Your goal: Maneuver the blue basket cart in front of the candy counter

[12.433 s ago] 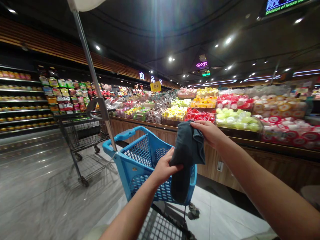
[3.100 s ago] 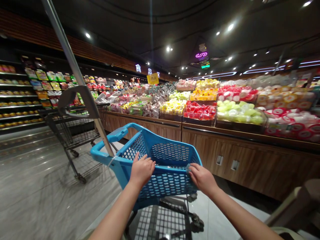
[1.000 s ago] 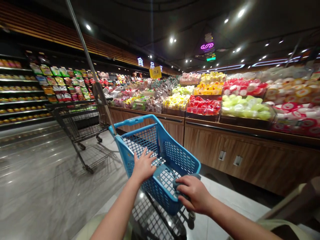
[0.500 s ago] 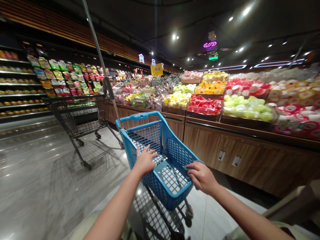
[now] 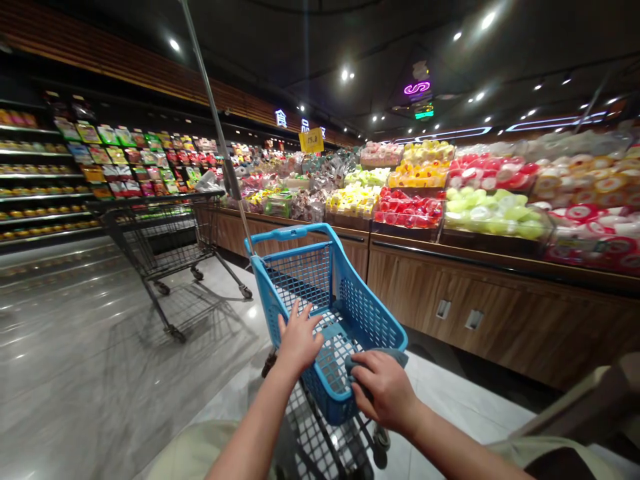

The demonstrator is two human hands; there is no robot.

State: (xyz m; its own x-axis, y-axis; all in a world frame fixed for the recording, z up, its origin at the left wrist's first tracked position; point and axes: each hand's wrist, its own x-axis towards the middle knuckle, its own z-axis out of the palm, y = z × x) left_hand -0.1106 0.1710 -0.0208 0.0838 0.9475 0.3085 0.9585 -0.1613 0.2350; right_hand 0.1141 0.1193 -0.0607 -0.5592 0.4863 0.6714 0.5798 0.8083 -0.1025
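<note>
A small blue plastic shopping cart (image 5: 363, 303) stands in front of me, its basket bare inside and its handle on the far side. My left hand (image 5: 300, 340) lies at the left rim of the basket with the fingers spread. At the near right corner, my right hand (image 5: 383, 387) is closed on a grey-blue cloth (image 5: 396, 356) and presses it against the rim. Part of the cloth is hidden under the fingers. A thin metal pole (image 5: 213, 107) rises from the handle's left end.
Left of the blue cart stands a dark metal shopping cart (image 5: 165, 233). Along the right runs a wood-fronted counter (image 5: 400, 280) heaped with wrapped red, yellow and green goods. Shelves (image 5: 40, 175) of packaged food line the far left. A yellow price sign (image 5: 311, 140) stands above the display.
My right hand has slid the cloth along the rim, toward me and leftward. The blue cart has shifted slightly right in view. My left hand stays at the left rim.
</note>
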